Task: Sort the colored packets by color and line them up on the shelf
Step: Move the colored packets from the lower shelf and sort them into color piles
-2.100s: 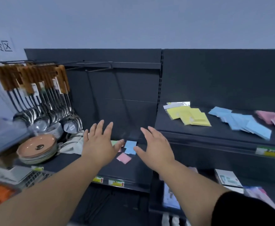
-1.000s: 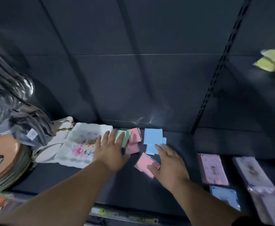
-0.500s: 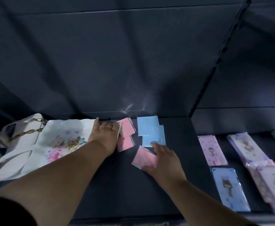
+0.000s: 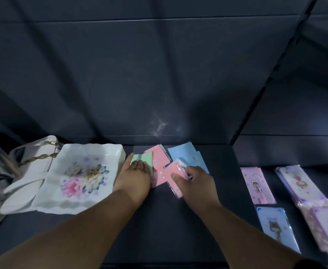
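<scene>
**Packets bunched just right of the tray; right hand has a pink one**

Shelf (image 4: 159,220) is dark, detail is poor. Left hand (image 4: 135,175) is just right of the floral tray (image 4: 77,177), fingers (image 4: 140,164) lying flat on the green packet (image 4: 146,157), gripping nothing; its near half is hidden. Right hand (image 4: 194,181) is further right of the tray, thumb and curled fingers pinching a wrapped pink packet (image 4: 170,178). Can't tell if it's off the shelf. More pink packets (image 4: 159,155) sit between the hands, count unclear. Blue packets (image 4: 186,154) right of those are partly covered. White handbag (image 4: 33,162) left of the tray is cut off. Card packs (image 4: 256,183) far right are blurred.
</scene>
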Motion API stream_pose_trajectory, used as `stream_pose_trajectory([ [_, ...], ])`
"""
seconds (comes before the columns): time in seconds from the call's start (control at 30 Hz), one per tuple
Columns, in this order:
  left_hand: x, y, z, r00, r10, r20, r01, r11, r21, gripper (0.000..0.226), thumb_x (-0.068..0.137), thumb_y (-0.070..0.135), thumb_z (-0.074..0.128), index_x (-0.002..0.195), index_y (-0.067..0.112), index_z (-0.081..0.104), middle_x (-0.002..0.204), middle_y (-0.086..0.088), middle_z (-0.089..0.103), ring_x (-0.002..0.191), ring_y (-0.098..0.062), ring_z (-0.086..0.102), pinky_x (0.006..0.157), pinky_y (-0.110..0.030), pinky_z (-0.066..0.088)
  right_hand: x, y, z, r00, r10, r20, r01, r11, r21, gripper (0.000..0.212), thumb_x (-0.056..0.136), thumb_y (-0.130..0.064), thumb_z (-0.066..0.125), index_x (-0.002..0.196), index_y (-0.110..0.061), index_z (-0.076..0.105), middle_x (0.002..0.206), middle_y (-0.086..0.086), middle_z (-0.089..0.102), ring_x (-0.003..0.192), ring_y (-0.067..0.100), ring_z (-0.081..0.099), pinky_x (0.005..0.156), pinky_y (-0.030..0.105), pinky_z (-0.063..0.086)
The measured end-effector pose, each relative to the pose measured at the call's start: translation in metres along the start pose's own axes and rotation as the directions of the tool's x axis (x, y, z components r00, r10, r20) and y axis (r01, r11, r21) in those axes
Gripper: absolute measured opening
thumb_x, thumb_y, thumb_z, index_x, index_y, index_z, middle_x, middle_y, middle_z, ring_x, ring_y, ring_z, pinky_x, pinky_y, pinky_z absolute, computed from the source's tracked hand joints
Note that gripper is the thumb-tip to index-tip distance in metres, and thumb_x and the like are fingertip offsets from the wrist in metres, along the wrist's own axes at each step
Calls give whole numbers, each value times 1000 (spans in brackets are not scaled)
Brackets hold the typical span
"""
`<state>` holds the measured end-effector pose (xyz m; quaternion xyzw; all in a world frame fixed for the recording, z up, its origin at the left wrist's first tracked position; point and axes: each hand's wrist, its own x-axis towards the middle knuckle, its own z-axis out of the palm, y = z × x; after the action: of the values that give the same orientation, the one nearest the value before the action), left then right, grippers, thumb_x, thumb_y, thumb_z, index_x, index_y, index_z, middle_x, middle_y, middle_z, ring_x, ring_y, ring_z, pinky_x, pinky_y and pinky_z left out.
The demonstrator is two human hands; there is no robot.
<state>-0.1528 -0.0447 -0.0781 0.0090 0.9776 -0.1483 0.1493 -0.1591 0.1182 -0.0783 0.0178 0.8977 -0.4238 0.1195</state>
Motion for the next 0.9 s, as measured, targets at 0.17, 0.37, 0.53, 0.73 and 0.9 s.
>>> stream_pose_trajectory([
  [0.17,-15,11,6,998,-37,-46,33,996,-83,53,97,30,31,144,3,32,145,-14,41,137,-26,33,118,-40,-4,26,-6,2,998,-25,-51,23,998,-55,35,89,-38,60,65,-19,41,91,-2,52,80,17,51,68,27,35],
  [0.37,-4,-4,8,992,-118,45,125,872,-473,95,84,45,61,152,11,4,158,-6,12,146,-25,9,118,-31,7,49,-15,15,998,-45,49,51,991,-122,29,95,-43,51,98,-15,57,102,3,61,97,24,56,76,30,39],
  [0.53,-12,10,20,975,-197,101,218,778,-590,88,80,44,66,145,12,16,141,-8,27,134,-25,30,110,-31,26,57,-22,29,988,-109,111,133,962,-238,37,91,-41,60,114,-14,52,107,3,64,102,26,58,77,32,44],
  [0.73,-28,14,8,967,-246,-59,190,858,-477,85,81,48,62,144,12,17,130,-6,31,123,-22,36,104,-26,29,62,-21,39,986,-107,125,147,915,-375,47,77,-38,74,114,-20,51,111,1,62,103,24,59,73,31,44],
  [0.9,-33,8,1,966,-220,-135,152,909,-388,80,81,41,60,143,13,19,130,-5,29,123,-22,34,107,-27,26,63,-22,38,991,-72,112,113,901,-419,38,75,-38,75,105,-18,61,104,2,65,96,23,62,70,30,48],
])
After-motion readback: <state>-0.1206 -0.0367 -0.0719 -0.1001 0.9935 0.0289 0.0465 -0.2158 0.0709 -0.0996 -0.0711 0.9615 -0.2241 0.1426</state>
